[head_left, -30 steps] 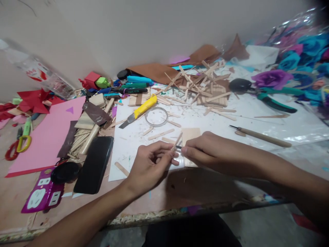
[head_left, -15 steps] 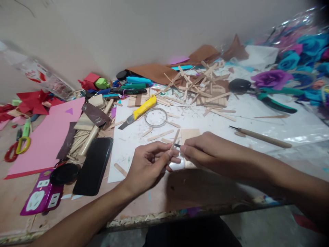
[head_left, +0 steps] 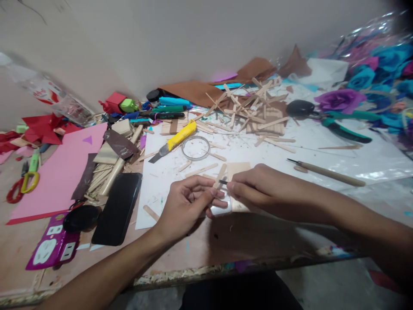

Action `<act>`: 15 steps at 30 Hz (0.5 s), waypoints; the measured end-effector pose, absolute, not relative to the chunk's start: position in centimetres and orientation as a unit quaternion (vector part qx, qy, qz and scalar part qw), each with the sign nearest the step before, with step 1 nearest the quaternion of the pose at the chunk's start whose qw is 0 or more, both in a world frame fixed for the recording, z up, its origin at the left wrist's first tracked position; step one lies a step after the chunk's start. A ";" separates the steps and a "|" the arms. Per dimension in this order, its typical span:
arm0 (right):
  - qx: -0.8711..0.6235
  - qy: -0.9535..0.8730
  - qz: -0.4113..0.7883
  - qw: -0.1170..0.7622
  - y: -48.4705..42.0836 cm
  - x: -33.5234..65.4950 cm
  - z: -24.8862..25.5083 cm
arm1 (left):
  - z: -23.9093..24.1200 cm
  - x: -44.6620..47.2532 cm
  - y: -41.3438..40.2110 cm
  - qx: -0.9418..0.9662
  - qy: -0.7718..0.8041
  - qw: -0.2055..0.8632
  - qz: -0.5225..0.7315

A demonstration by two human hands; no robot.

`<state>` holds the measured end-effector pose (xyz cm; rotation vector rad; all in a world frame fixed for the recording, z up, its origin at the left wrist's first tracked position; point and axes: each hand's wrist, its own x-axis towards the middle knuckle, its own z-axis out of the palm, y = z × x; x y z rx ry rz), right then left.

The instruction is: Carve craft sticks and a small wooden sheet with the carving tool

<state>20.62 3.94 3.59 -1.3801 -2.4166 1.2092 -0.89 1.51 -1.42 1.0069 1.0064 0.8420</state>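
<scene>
In the head view, the left hand [head_left: 189,202] has a flat, pale, round-ended wooden stick [head_left: 220,174] pinched between thumb and fingertips, the remaining fingers loosely curled beneath. The stick tilts up and away from that pinch, its upper end left free, which seems to keep one face turned towards the right hand [head_left: 251,185]. That hand is closed around a slim dark-tipped tool [head_left: 223,182], only its tip showing past the fingers; the handle is hidden. Holding it so short probably gives fine control. The tip lies at the stick, just above the pinch; whether it touches, I cannot tell.

Under the right hand's fingers sits a pale, flat, rectangular wooden board [head_left: 239,168], and below the left fingertips a glossy white object [head_left: 222,211], mostly covered. Both hands work close together over these, likely for steadiness.

Beyond the grip, near it, lie a yellow-handled utility knife [head_left: 181,134] and a clear round ring [head_left: 196,147]; farther beyond is a tangled heap of wooden sticks [head_left: 250,105]. Right of the grip, a brown wooden-handled carving tool [head_left: 331,173] rests with its dark tip towards the hands, perhaps for easy reach. Left of it lies a black phone [head_left: 118,209].
</scene>
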 end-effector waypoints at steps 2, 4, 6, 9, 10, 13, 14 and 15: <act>-0.456 -0.801 0.385 0.049 3.9 20.5 3.6 | -1.5 -0.9 1.5 0.449 0.447 0.677 0.376; -0.464 -0.804 0.370 0.043 3.9 20.5 3.7 | -1.5 -1.0 1.5 0.450 0.443 0.679 0.375; -0.467 -0.810 0.351 0.041 3.9 20.5 3.7 | -1.5 -1.0 1.5 0.448 0.442 0.680 0.376; -0.469 -0.819 0.327 0.043 3.8 20.4 3.7 | -1.5 -1.0 1.5 0.439 0.453 0.678 0.379; -0.467 -0.823 0.322 0.044 3.8 20.4 3.6 | -1.5 -1.0 1.5 0.436 0.457 0.677 0.379; -0.454 -0.830 0.319 0.056 3.7 20.4 3.6 | -1.5 -0.9 1.5 0.434 0.464 0.673 0.379; -0.452 -0.831 0.319 0.060 3.7 20.4 3.5 | -1.5 -0.9 1.5 0.435 0.466 0.671 0.379; -0.452 -0.830 0.320 0.062 3.7 20.4 3.5 | -1.4 -0.9 1.5 0.436 0.467 0.669 0.380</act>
